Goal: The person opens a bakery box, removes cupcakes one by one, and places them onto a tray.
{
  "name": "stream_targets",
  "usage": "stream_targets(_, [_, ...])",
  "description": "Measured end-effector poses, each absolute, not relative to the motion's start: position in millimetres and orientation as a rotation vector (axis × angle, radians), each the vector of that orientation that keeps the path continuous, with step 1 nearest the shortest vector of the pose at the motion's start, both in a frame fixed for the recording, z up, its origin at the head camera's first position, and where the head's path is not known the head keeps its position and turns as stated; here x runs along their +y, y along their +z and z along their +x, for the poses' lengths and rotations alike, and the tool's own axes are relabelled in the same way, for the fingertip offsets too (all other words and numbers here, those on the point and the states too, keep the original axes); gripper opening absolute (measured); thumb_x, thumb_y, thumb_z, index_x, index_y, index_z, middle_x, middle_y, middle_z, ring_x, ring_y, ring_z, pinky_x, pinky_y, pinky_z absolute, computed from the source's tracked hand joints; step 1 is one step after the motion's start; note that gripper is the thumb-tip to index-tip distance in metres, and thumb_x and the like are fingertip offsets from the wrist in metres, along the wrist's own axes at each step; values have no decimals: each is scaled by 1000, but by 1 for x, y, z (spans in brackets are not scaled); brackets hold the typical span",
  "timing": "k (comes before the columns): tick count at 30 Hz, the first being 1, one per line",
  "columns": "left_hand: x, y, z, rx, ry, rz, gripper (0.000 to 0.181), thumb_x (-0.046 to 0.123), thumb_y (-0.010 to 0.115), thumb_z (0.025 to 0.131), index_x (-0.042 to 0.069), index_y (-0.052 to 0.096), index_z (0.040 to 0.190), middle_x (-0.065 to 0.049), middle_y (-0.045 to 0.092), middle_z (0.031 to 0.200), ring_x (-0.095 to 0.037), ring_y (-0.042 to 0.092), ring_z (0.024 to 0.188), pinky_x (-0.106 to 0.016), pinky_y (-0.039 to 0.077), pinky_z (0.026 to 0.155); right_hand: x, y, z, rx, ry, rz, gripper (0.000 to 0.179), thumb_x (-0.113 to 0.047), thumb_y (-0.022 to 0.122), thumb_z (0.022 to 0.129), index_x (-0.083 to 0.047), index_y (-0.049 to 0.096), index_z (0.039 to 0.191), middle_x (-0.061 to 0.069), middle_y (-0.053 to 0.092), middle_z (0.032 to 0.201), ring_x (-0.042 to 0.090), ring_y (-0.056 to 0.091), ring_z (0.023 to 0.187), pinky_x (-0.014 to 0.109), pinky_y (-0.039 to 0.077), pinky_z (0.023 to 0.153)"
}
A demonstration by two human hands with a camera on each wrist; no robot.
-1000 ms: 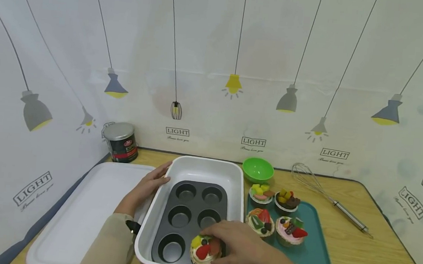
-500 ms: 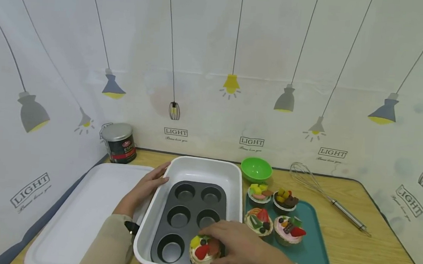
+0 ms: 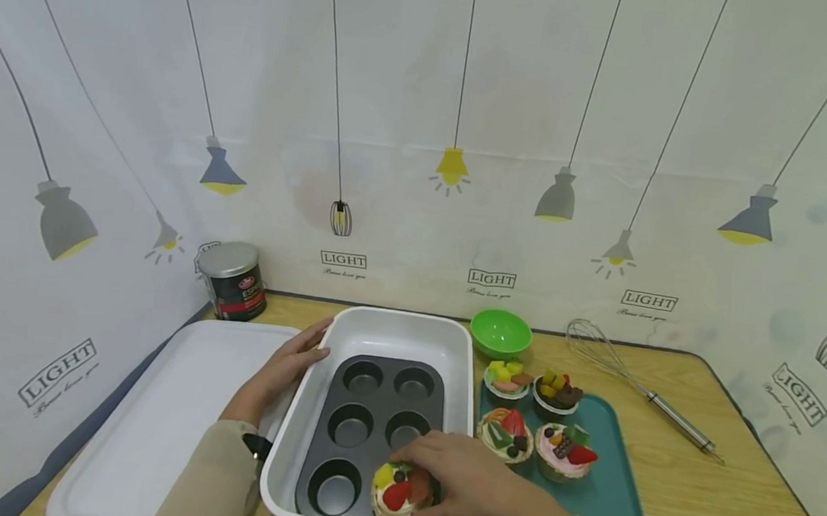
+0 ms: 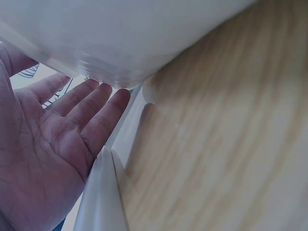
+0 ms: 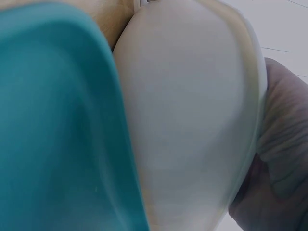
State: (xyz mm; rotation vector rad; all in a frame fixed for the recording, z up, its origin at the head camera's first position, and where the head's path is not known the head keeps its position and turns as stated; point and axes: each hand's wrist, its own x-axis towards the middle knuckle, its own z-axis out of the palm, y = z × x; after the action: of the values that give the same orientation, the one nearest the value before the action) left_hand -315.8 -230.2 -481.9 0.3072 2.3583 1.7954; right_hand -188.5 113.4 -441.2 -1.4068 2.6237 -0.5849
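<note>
A dark muffin tin (image 3: 357,367) lies inside the deep white container (image 3: 412,315). In the head view, my right hand (image 3: 472,477) reaches over the container's right rim and pinches a fruit-topped cupcake (image 3: 395,495) between thumb and fingers, at the near right cup. The cupcake's cream top carries a strawberry and yellow pieces; its base is mostly hidden. My left hand (image 3: 291,366) rests against the container's left wall, its fingers (image 4: 98,115) nearly straight along the outside in the left wrist view. From the right wrist, the right hand shows beyond the container's outer wall.
A teal tray (image 3: 610,444) on the right bears several more cupcakes, including a pink-creamed one (image 3: 565,456). Behind it are a green bowl (image 3: 501,334) and a whisk (image 3: 653,398). A white lid-like panel (image 3: 168,417) lies left, below a black can (image 3: 233,280).
</note>
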Motion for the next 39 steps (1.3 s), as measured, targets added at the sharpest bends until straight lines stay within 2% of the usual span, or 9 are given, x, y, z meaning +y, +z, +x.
stream_targets(10, [-231, -484, -316, 2360, 1803, 298, 63, 28, 56, 103, 26, 28, 160, -10, 29, 163, -38, 32, 146, -59, 32, 113, 114, -442, -188, 2615, -607, -1471, 54, -52, 77, 85, -27, 62, 130, -17, 63, 119, -2, 56, 106, 28, 51, 90])
stream_targets(18, [-230, -484, -316, 2367, 1805, 285, 62, 28, 56, 102, 28, 30, 159, -10, 30, 163, -38, 32, 146, -59, 32, 112, 115, -442, -189, 2606, -608, -1473, 53, -51, 77, 85, -28, 61, 130, -17, 62, 120, -1, 55, 105, 28, 51, 90])
stream_targets(23, [-232, -486, -317, 2373, 1792, 306, 62, 29, 54, 103, 25, 29, 160, -12, 29, 163, -39, 32, 146, -59, 33, 112, 115, -442, -189, 2600, -618, -1477, 53, -53, 75, 86, -28, 61, 130, -17, 62, 121, -1, 55, 107, 29, 50, 91])
stream_targets(28, [-231, -486, -318, 2360, 1798, 286, 62, 30, 55, 103, 28, 30, 159, -8, 30, 163, -37, 32, 146, -58, 32, 113, 116, -442, -190, 2592, -632, -1487, 52, -54, 75, 86, -28, 60, 129, -18, 61, 120, -1, 55, 107, 29, 50, 91])
stream_targets(39, [-230, -484, -317, 2349, 1799, 275, 62, 30, 55, 102, 29, 31, 159, -7, 30, 163, -36, 31, 147, -59, 30, 113, 117, -443, -189, 2582, -721, -1512, 54, -49, 78, 84, -31, 57, 130, -17, 59, 122, -1, 55, 106, 28, 51, 92])
